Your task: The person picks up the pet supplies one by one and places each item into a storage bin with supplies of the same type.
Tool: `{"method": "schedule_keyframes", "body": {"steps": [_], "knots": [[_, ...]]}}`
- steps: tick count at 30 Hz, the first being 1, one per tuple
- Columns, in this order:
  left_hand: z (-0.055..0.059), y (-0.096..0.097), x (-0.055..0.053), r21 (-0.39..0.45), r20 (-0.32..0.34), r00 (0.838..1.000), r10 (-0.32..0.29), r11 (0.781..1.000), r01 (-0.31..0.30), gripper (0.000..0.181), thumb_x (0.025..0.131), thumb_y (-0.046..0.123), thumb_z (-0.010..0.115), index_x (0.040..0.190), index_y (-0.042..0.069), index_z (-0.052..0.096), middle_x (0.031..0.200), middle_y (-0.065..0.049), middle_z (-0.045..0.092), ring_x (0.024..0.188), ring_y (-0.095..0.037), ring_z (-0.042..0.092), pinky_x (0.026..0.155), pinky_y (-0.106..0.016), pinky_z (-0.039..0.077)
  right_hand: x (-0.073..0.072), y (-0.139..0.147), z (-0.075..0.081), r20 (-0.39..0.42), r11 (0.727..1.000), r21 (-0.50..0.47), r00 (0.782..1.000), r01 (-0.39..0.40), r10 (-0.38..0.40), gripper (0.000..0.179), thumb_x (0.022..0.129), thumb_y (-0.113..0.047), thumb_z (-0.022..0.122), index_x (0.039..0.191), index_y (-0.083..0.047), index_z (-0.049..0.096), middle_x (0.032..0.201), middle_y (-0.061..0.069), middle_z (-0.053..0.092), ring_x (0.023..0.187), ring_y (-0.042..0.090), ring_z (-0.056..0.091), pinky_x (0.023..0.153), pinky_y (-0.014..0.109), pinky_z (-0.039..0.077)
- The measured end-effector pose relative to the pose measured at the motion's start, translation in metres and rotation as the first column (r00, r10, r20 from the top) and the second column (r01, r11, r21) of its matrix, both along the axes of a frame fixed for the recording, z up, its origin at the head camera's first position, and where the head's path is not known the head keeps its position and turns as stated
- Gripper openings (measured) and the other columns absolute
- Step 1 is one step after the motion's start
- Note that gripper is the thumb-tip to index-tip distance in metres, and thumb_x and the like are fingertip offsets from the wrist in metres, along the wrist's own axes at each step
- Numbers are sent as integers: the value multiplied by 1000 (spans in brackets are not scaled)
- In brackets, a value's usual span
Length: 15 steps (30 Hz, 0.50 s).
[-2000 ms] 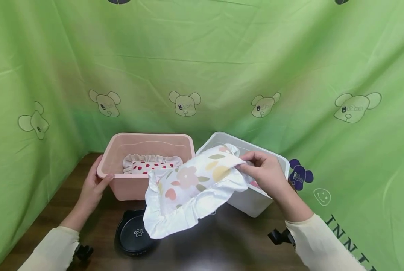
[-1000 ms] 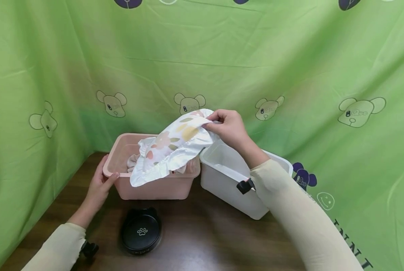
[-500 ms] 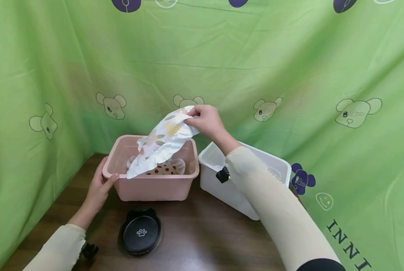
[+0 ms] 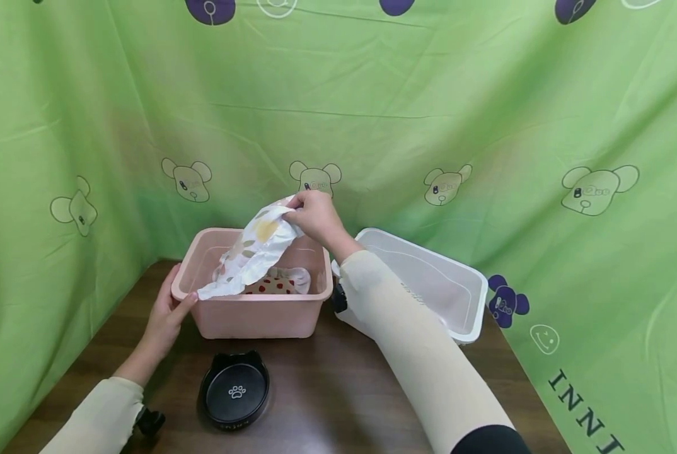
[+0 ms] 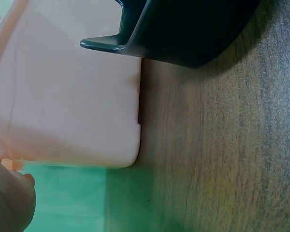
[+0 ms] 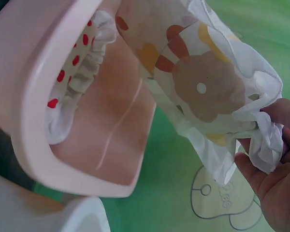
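My right hand [image 4: 318, 221] pinches one corner of a small floral pillow [image 4: 253, 249] with a white ruffled edge. The pillow slants down into the pink bin [image 4: 259, 320], its lower corner lying over the front rim near my left thumb. With thumb and fingers, my left hand [image 4: 165, 312] grips the bin's front left corner. Inside the bin lies a second ruffled pillow with red dots [image 4: 273, 285], partly covered by the floral one. In the right wrist view the bunched corner of the floral pillow [image 6: 203, 82] shows between thumb and fingers.
To the right, a white bin [image 4: 429, 271] appears tipped toward me, partly hidden by my right forearm, which seems to touch it. A black cat-eared bowl [image 4: 236, 391] with a paw print sits before the pink bin. A green printed curtain [image 4: 372, 139] hangs around the wooden table [image 4: 338, 391].
The floral pillow has travelled from above the white bin leftward and down into the pink bin, held by my right hand. The white bin has tilted toward me. My left hand stays put.
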State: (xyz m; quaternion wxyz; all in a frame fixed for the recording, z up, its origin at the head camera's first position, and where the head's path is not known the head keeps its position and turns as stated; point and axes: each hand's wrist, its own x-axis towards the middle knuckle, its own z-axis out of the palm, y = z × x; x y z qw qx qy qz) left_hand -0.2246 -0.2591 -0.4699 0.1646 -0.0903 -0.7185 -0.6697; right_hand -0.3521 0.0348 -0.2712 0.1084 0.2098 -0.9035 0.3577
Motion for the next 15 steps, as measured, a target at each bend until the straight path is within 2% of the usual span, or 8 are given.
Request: {"method": "schedule_keyframes", "body": {"steps": [5, 15], "knots": [[-1, 2, 2, 38, -16, 1000, -2, 999, 3, 73, 104, 5, 55, 164, 6, 13, 166, -27, 18, 143, -21, 35, 101, -4, 37, -1, -11, -8, 8, 998, 65, 1000, -7, 7, 9, 87, -18, 79, 92, -11, 78, 91, 0, 74, 86, 17, 64, 72, 27, 55], [1, 2, 1, 18, 1, 1000, -4, 1000, 4, 74, 105, 8, 55, 165, 9, 12, 167, -24, 19, 147, -35, 28, 101, -4, 37, 2, -22, -16, 30, 986, 161, 998, -53, 49, 8, 88, -18, 77, 92, -12, 77, 89, -2, 73, 83, 14, 65, 70, 23, 54]]}}
